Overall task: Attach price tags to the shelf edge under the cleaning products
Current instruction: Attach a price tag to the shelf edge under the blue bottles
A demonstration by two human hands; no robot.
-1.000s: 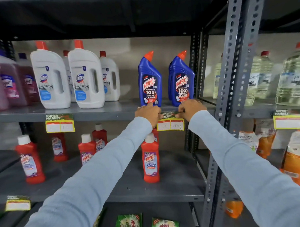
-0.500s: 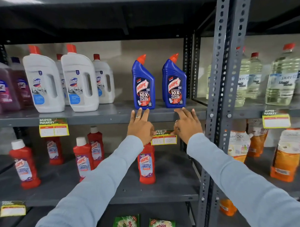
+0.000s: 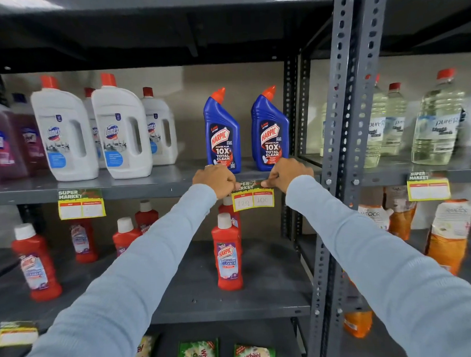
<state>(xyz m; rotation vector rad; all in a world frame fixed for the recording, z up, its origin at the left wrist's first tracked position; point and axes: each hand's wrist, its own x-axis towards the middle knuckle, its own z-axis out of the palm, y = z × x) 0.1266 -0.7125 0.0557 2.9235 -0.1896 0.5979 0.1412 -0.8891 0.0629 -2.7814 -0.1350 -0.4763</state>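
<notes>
A yellow and red price tag (image 3: 253, 199) with a green "Super Market" header hangs at the grey shelf edge (image 3: 154, 189) just below two blue Harpic bottles (image 3: 222, 132). My left hand (image 3: 215, 180) pinches the tag's top left corner against the edge. My right hand (image 3: 286, 175) pinches its top right corner the same way. Both hands are curled into loose fists, hiding the upper part of the tag. The numbers 120 and 100 are handwritten on the tag.
Another tag (image 3: 81, 203) hangs under the white Domex bottles (image 3: 120, 129), and a third tag (image 3: 428, 187) under the clear bottles at right. Red Harpic bathroom cleaner bottles (image 3: 227, 254) stand on the shelf below. A perforated grey upright (image 3: 335, 174) runs close to my right arm.
Half a second ago both hands had fingers spread on the shelf edge with the tag lower; now they are curled, pressing the tag's top corners against the edge.
</notes>
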